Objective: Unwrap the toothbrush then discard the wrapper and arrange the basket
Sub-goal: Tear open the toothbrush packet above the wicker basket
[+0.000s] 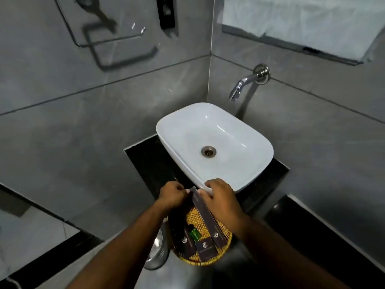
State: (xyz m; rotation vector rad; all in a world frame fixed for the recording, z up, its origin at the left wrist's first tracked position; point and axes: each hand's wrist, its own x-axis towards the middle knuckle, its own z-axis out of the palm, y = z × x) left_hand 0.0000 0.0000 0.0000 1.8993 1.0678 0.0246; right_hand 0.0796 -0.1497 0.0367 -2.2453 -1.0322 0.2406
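A long dark toothbrush box (205, 213) slants over the round woven basket (226, 232) on the dark counter in front of the sink. My left hand (170, 195) and my right hand (218, 195) both pinch the box's far end, fingers closed on it. The basket also holds other dark branded packets (205, 248) and a small green sachet (194, 234). The toothbrush itself is hidden inside the box.
A white basin (245, 163) sits just beyond my hands, with a wall tap (239, 86) above it. A shiny metal bin (156, 253) stands left of the basket, below the counter edge. Grey tiled walls carry a towel ring (108, 41) and a white towel (302, 19).
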